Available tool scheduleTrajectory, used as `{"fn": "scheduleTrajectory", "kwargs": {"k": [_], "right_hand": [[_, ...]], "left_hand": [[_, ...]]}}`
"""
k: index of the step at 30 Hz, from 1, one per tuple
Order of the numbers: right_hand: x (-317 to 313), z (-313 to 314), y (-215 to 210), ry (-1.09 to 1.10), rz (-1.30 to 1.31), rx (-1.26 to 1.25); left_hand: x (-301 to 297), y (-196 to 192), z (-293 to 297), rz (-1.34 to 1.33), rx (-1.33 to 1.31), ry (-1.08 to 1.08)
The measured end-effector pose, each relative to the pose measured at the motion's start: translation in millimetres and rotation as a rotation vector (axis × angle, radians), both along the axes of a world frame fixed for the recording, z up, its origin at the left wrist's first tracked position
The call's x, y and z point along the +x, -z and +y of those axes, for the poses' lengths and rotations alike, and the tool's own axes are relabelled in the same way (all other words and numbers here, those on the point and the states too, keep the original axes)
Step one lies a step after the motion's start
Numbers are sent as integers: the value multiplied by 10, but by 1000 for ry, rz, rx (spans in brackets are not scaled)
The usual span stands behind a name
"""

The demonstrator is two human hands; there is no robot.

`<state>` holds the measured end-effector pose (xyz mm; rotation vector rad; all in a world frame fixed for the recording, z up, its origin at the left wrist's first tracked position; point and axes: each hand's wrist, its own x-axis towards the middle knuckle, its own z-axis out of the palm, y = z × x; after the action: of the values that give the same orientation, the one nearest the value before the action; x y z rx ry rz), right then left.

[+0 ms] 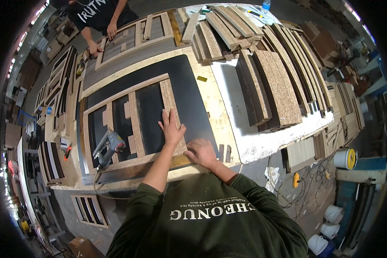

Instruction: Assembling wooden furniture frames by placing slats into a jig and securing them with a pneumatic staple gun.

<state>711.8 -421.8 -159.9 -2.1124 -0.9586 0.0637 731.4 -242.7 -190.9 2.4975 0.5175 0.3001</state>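
Observation:
A frame of chipboard strips lies on a black panel on the workbench in front of me. My left hand rests with spread fingers on the frame's right-hand strip. Close to the frame's near right corner, my right hand lies low with its fingers loosely bent and apart, touching the panel and the strip's end. Neither hand shows a tool in it. A grey nail gun lies on the left part of the frame, its hose trailing over the near edge.
Across the bench, a co-worker's hands are at a second frame. Stacks of chipboard strips stand to the right on a white board. An orange-handled knife lies at left. Cables and white buckets are on the floor at right.

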Motion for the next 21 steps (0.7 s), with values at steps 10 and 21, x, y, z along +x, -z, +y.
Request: {"fn": "scheduleTrajectory", "kwargs": {"k": [10, 21], "right_hand": [[173, 85, -75, 102, 282, 123], [1069, 811, -150, 79, 160, -338]], "left_hand": [[-89, -100, 54, -43, -31, 0], [-1882, -887, 1647, 120, 415, -309]]}}
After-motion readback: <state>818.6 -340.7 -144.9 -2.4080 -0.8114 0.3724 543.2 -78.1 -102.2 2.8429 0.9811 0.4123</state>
